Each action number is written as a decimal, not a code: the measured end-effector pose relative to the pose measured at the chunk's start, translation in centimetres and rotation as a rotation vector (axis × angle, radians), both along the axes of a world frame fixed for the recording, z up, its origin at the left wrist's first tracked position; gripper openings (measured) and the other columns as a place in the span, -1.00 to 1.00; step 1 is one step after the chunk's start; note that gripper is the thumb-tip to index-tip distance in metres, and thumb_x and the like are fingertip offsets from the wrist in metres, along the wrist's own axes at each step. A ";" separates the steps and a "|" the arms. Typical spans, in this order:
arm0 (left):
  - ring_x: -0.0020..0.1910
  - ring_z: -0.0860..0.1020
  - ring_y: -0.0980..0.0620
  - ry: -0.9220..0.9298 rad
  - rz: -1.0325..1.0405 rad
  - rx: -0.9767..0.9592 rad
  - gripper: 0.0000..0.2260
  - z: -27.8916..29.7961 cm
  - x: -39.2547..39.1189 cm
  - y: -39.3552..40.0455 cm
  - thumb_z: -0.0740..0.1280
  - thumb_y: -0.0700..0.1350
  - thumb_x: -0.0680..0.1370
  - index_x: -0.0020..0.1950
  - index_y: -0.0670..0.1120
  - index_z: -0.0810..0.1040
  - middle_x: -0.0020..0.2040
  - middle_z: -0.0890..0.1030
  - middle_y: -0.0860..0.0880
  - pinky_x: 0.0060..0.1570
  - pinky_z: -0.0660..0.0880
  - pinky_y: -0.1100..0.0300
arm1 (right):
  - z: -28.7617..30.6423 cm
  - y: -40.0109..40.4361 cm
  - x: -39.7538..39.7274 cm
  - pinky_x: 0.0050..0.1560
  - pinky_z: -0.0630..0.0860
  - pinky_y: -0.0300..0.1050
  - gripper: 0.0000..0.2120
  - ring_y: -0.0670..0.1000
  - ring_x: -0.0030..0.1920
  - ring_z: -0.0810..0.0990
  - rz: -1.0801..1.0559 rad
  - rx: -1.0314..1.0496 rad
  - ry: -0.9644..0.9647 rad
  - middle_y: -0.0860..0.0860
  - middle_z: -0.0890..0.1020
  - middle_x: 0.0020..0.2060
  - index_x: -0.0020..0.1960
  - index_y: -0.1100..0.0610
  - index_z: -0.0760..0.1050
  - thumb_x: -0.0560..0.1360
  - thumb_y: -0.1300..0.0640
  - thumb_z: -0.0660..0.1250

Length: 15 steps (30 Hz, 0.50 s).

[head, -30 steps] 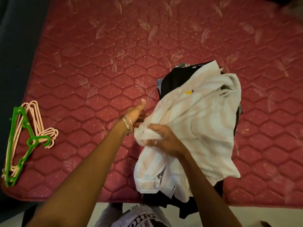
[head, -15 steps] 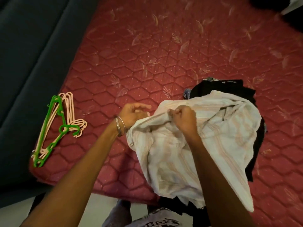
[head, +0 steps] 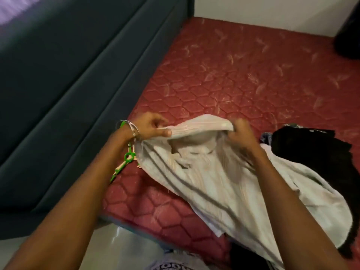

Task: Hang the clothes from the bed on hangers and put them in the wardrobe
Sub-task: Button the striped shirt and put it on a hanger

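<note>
A white shirt with faint stripes [head: 218, 184] hangs between my two hands above the red quilted mattress [head: 224, 80]. My left hand [head: 151, 126] pinches the shirt's upper edge at the left. My right hand [head: 240, 134] grips the same edge further right, so the neck opening gapes between them. Under the shirt lies a pile of dark clothes [head: 315, 152]. A bundle of hangers, one green [head: 124, 162] and several pale pink, lies on the mattress near its left edge, mostly hidden behind my left forearm.
A dark blue-grey upholstered panel [head: 64, 98] runs along the mattress's left side. A pale wall [head: 272, 10] stands beyond the far edge, with a black object [head: 348, 36] at the far right. Light floor [head: 116, 248] shows at the bed's near corner.
The view has swung left and up. Both hands have lifted the shirt's top edge and pulled it apart, opening the neck. My left arm now covers most of the hangers.
</note>
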<state>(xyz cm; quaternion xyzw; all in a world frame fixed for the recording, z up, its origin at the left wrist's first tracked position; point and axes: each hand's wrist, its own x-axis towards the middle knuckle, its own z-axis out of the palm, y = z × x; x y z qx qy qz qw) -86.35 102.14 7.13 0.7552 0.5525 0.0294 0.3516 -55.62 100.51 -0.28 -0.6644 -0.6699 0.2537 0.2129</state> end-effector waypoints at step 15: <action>-0.28 0.55 -0.14 -0.252 0.589 0.520 -0.77 -4.6 -4.9 -3.9 0.32 -0.04 0.33 -0.17 -0.18 0.63 -0.29 0.64 -0.17 -0.25 0.36 0.08 | 8.4 1.1 -13.6 -0.28 0.30 -0.04 -0.73 0.25 -0.07 0.60 0.324 0.384 -0.701 0.17 0.62 -0.10 0.08 0.05 0.45 0.42 0.01 0.36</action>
